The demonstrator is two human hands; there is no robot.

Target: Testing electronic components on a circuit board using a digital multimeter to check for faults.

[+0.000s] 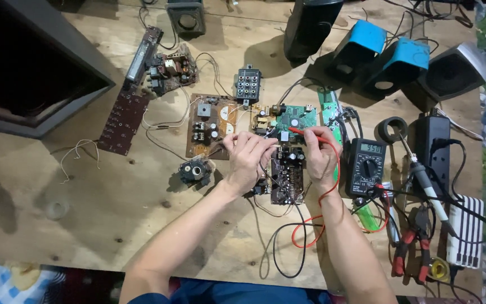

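- Our left hand rests on the boards at the middle of the surface, its fingers pinched narrow around a black probe whose lead runs down under the palm.
- Our right hand sits just right of the left, fingers closed on a red probe; the tip points up-left onto the green board, just above both sets of fingers.
- The dark board lies between the two hands, touching both.
- The brown board lies just left of the left fingers.
- The meter stands just right of the right hand, its dial turned and its screen lit.
- The red lead loops down from the right fingers past the wrist; a black lead coils below it, near our forearms.
- Well right of the right fingers lie a soldering iron, red-handled pliers and a white power strip.
- Far above the fingers stand blue speakers and a black speaker.
- Up-left of the left fingers lies a brown strip board.
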